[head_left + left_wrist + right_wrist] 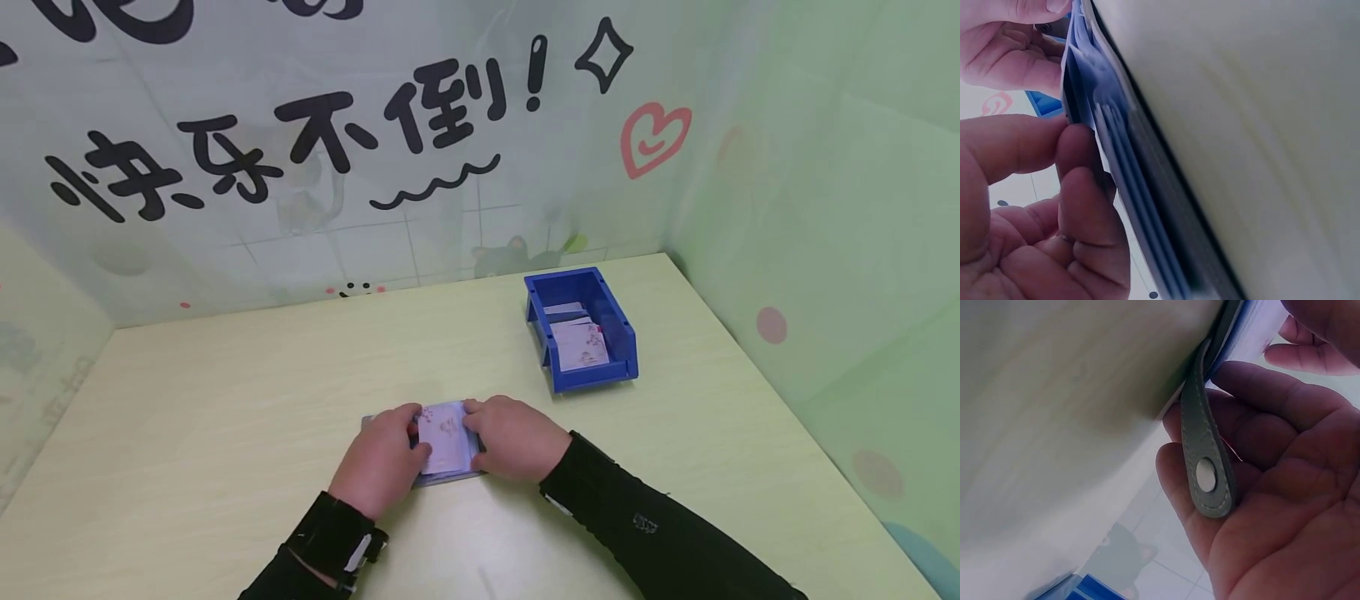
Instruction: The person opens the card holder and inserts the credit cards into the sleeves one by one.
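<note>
A card holder (450,478) with clear bluish sleeve pages (1141,187) lies spread on the table. On its top page is a pale pink card (444,437) with a floral print. My left hand (385,458) pinches the card's left edge between thumb and index finger, the other fingers curled in the left wrist view. My right hand (517,437) grips the holder's right edge, thumb near the lower corner and fingers at the upper one. Beside the right palm hangs the holder's grey stitched strap (1200,431) with a metal snap. Whether the card sits fully inside its sleeve cannot be told.
Toward the back right of the wooden table (247,383) stands a blue open-front bin (592,379), holding several similar printed cards (580,346). A printed backdrop (450,242) rises behind the table, and another green panel (832,250) borders it on the right.
</note>
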`<state>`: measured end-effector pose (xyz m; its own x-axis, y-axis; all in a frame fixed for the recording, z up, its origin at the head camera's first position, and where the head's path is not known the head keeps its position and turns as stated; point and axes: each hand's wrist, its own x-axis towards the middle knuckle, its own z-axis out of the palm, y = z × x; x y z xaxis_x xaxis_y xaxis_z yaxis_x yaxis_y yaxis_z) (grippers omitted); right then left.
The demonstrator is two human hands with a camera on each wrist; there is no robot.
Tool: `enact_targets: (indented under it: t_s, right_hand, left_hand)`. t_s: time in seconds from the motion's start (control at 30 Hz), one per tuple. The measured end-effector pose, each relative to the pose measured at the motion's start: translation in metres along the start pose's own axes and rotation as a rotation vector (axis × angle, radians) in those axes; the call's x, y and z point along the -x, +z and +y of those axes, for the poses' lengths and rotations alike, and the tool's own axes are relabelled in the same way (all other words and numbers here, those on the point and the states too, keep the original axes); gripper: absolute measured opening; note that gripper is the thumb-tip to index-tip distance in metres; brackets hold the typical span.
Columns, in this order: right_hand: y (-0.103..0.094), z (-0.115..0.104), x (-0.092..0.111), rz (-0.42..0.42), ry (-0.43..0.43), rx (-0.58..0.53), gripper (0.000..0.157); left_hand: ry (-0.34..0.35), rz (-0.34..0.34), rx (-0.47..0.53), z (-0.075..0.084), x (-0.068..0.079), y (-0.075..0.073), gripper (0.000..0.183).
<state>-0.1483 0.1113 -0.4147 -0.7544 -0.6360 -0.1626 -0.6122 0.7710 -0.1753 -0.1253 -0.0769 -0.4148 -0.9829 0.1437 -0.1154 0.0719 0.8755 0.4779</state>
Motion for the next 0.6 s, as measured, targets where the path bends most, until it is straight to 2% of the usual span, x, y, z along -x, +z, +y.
enact_targets:
  t_s: [0.6]
  right_hand:
    - [0.0011,0.0004,0.0,-0.012,0.041,-0.039,0.057]
  left_hand:
    - [0.031,-0.001,0.004,0.0046,0.0009,0.0027,0.05]
